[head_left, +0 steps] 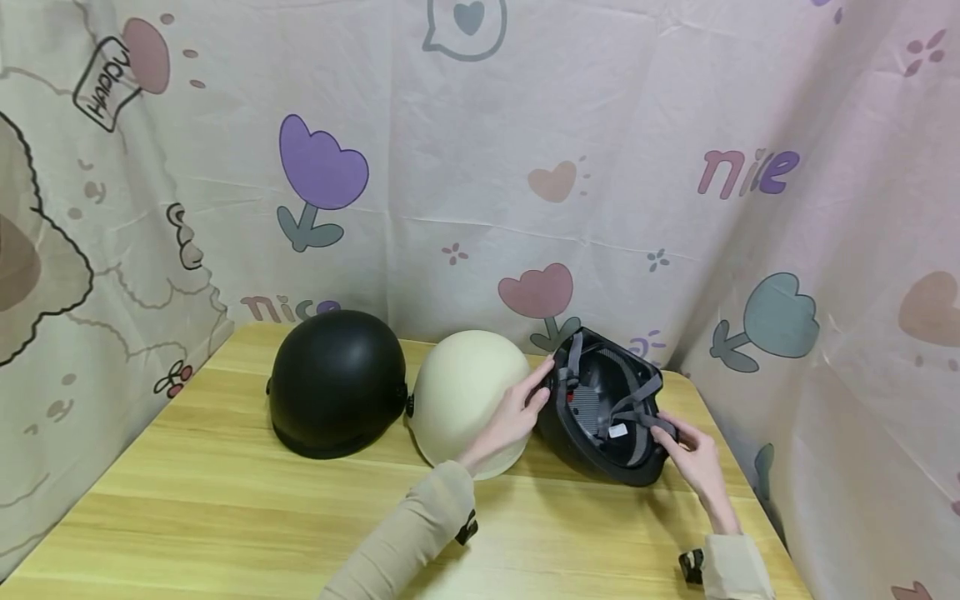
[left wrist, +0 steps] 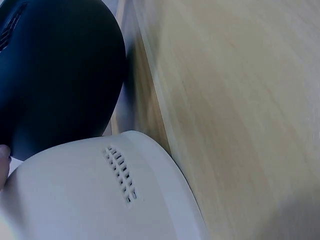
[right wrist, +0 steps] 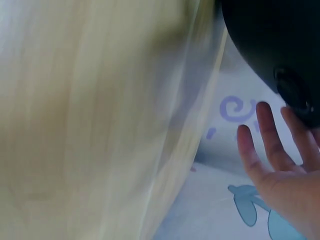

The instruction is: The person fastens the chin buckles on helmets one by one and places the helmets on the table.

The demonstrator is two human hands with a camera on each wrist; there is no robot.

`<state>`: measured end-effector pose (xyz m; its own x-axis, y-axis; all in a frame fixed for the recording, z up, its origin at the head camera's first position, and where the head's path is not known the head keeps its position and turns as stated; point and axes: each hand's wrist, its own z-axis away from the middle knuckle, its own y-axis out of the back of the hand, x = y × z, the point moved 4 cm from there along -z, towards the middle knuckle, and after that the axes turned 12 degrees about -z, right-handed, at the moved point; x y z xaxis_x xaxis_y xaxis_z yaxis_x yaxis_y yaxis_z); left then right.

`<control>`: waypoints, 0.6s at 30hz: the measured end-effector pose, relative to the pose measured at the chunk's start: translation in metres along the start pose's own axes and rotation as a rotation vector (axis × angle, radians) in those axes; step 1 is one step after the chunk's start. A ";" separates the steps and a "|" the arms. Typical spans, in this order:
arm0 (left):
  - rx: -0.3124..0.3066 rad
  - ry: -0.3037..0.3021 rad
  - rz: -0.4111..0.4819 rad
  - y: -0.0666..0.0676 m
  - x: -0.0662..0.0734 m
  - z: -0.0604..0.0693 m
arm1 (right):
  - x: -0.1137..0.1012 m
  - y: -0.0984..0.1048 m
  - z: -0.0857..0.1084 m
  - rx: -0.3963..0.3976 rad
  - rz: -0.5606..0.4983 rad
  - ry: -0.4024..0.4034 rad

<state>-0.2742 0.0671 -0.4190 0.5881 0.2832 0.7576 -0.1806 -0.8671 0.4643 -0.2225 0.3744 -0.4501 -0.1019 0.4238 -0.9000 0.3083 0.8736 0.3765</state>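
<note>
A black helmet point(head_left: 562, 442) is tipped so its hollow inside faces the head camera, with grey straps point(head_left: 637, 396) and a small white label point(head_left: 617, 431) showing. My left hand point(head_left: 513, 412) holds its left rim between thumb and fingers. On the opposite rim, my right hand point(head_left: 693, 454) has its thumb over the edge near a strap. In the right wrist view several fingers of that hand point(right wrist: 290, 185) spread beside a round knob point(right wrist: 292, 90) on the shell. Just under my left forearm sits a cream helmet point(head_left: 465, 383), dome up.
Another black helmet point(head_left: 337, 383) rests dome up at the left, beside the cream one. All are on a wood-grain table point(head_left: 225, 517). A printed cloth point(head_left: 450, 125) hangs behind and along both sides, close to the table's back and right edges.
</note>
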 end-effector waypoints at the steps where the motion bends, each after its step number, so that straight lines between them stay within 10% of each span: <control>1: 0.007 -0.001 -0.001 0.001 0.001 0.000 | 0.000 0.001 0.000 -0.019 0.015 0.000; 10: 0.206 0.046 -0.079 0.007 0.008 0.002 | 0.004 0.006 0.004 -0.180 0.129 -0.024; 18: 0.240 0.030 0.074 0.006 0.015 0.001 | 0.005 0.007 0.007 -0.332 0.131 -0.023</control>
<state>-0.2652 0.0660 -0.4053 0.5561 0.2240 0.8004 -0.0283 -0.9573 0.2876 -0.2147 0.3807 -0.4538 -0.0597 0.5351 -0.8427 -0.0075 0.8439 0.5364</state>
